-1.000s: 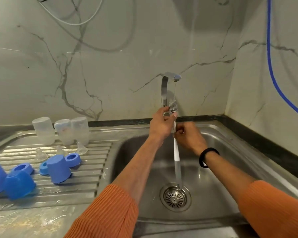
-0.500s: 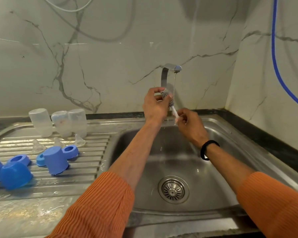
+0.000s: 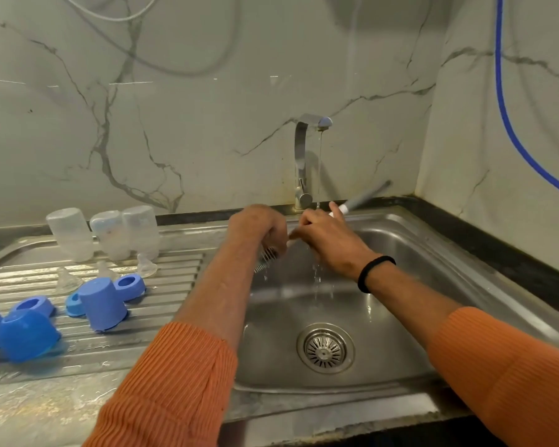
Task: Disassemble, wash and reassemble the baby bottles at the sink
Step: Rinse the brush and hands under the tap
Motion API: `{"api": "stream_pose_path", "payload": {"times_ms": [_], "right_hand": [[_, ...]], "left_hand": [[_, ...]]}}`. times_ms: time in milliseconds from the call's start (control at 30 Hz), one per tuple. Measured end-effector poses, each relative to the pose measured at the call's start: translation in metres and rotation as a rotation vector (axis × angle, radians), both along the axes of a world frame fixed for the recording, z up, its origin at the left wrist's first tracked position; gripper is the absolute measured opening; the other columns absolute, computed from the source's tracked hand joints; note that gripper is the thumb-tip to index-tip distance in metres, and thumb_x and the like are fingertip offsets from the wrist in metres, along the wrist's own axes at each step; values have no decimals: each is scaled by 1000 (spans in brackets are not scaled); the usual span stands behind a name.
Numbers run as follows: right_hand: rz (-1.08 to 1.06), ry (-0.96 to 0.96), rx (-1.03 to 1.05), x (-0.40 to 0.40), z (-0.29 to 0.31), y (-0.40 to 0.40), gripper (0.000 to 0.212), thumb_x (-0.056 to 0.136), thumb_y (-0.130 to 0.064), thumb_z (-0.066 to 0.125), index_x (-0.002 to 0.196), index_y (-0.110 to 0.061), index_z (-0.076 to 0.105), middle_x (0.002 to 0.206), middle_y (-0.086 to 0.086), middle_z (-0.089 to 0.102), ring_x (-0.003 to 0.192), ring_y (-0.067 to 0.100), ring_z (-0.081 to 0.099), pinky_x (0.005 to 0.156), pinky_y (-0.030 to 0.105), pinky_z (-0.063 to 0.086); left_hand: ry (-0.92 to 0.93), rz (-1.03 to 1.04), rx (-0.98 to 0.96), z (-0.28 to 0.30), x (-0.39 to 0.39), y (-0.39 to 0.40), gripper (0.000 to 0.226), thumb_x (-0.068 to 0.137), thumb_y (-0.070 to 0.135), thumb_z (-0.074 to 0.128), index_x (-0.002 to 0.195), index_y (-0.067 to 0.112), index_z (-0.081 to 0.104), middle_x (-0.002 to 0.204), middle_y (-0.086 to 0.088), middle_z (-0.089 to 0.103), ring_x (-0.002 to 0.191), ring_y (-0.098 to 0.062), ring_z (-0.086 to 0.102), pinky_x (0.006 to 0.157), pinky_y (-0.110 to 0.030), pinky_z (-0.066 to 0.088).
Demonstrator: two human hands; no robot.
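A bottle brush (image 3: 352, 206) is held across the sink basin (image 3: 400, 259) just below the faucet (image 3: 302, 162): the right hand (image 3: 329, 243) grips its white-and-grey handle, which sticks out toward the back right corner, while the left hand (image 3: 259, 229) curls round the bristle end, whose tip shows under the fingers. A thin stream of water (image 3: 319, 169) runs from the faucet onto the hands. Left of the faucet, on the ribbed drainboard (image 3: 175, 279), three clear bottles (image 3: 110, 233) stand upside down, with clear nipples (image 3: 146, 267), blue rings (image 3: 129, 287) and blue caps (image 3: 102, 309) nearer the front.
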State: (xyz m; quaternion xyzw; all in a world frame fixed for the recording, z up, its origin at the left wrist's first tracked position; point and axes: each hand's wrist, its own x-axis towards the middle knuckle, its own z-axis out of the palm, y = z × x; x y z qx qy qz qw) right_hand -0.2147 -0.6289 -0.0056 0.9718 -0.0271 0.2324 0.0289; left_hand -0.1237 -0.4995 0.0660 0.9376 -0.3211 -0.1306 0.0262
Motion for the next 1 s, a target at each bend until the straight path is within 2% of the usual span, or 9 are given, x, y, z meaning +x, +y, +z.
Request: {"api": "stream_pose_path", "payload": {"times_ms": [133, 300, 400, 500, 600, 700, 767, 867, 1000], "right_hand": [[-31, 42, -240, 0, 1, 2, 43, 89, -6, 72, 121, -36, 72, 107, -4, 52, 116, 21, 53, 120, 74, 5], [-92, 68, -367, -2, 8, 9, 32, 88, -26, 77, 116, -40, 70, 124, -3, 59, 136, 28, 45, 110, 86, 7], [-212, 57, -367, -8, 19, 7, 27, 87, -52, 75, 110, -41, 71, 139, -5, 59, 148, 30, 35, 107, 88, 3], [-270, 81, -417, -10, 19, 7, 27, 91, -52, 71, 113, -37, 69, 122, -7, 67, 136, 23, 49, 108, 86, -6], [-229, 127, -371, -12, 19, 11, 13, 100, -40, 64, 110, -33, 63, 105, -4, 67, 107, 22, 61, 116, 70, 21], [-166, 181, -354, -22, 28, 16, 7, 104, -33, 59, 108, -29, 63, 96, -2, 62, 88, 21, 60, 86, 45, 52], [-167, 209, -347, -37, 31, 17, 12, 103, -29, 61, 115, -29, 64, 99, -1, 62, 88, 21, 62, 75, 40, 54], [-199, 215, -248, -61, 33, 11, 38, 101, -23, 63, 136, -35, 56, 122, 2, 67, 107, 25, 65, 81, 39, 52], [-256, 68, 109, -82, 32, 8, 27, 103, -20, 55, 125, -28, 67, 116, 6, 72, 100, 26, 66, 82, 42, 56]], "left_hand": [[193, 22, 53, -19, 2, -1, 30, 92, 24, 77, 119, 12, 72, 103, -6, 79, 86, -19, 78, 67, -32, 62], [264, 53, 25, -36, 8, -2, 23, 91, 16, 76, 114, 10, 74, 99, -8, 80, 93, -21, 77, 98, -41, 58], [289, 34, 34, -41, 9, 3, 29, 91, 12, 75, 120, 9, 74, 107, -10, 78, 101, -25, 76, 99, -42, 58], [199, 0, -3, -43, 10, 5, 29, 90, 13, 76, 118, 15, 75, 104, -7, 78, 94, -24, 75, 96, -43, 59], [83, -27, -52, -39, 13, 3, 32, 90, 11, 73, 120, 19, 75, 113, -5, 74, 101, -24, 70, 100, -44, 56], [61, -39, -75, -34, 13, 4, 39, 94, 8, 65, 131, 20, 70, 133, -5, 66, 117, -26, 63, 108, -45, 50], [69, -59, -155, -31, 9, 4, 38, 97, 6, 58, 130, 18, 69, 136, -6, 63, 121, -25, 60, 110, -45, 48], [4, -53, -361, -25, -7, 5, 36, 96, 6, 53, 125, 15, 71, 135, -10, 65, 121, -27, 61, 111, -44, 47], [-91, -94, -500, -17, -28, 27, 38, 94, 4, 58, 126, 21, 71, 133, -9, 66, 113, -25, 63, 106, -36, 50]]}}
